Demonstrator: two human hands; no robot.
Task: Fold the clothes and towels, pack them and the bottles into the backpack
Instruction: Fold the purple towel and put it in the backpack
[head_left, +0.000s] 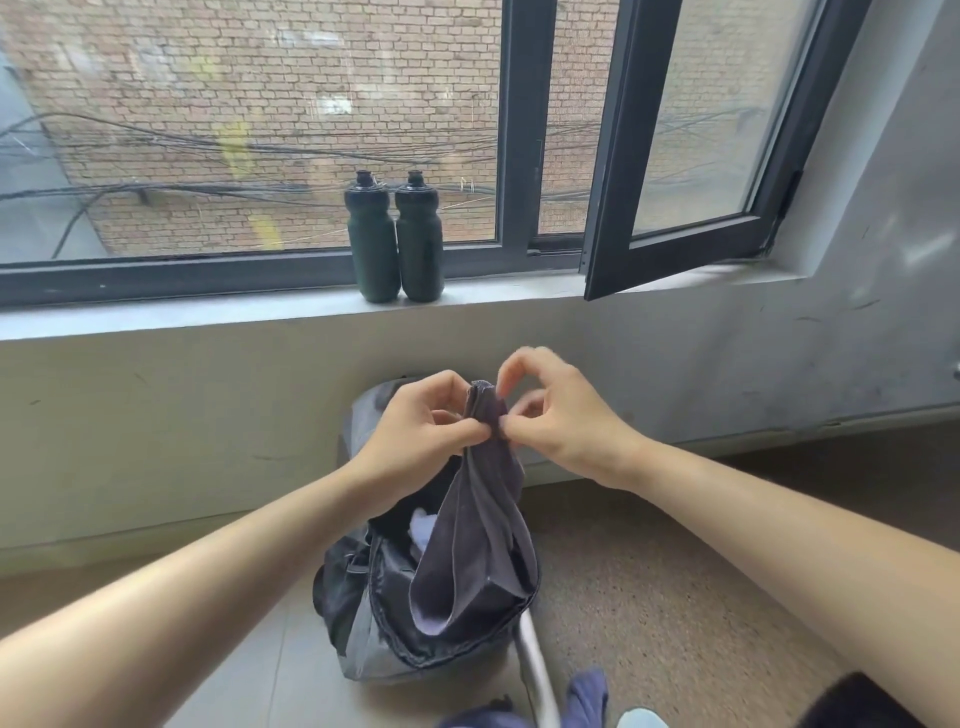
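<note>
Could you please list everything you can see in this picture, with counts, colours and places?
bottles: two, dark green, side by side on the grey windowsill.
window: one, dark frame, right sash open inward.
backpack: one, black and grey, open on the floor.
grey towel: one, held above the backpack, lower end in its opening.
white item: one, inside the backpack, partly hidden.
blue cloth: one, at the bottom edge.
metal tube: one, silver, by the backpack.
left hand; right hand: bare, each pinches the towel's top.
</note>
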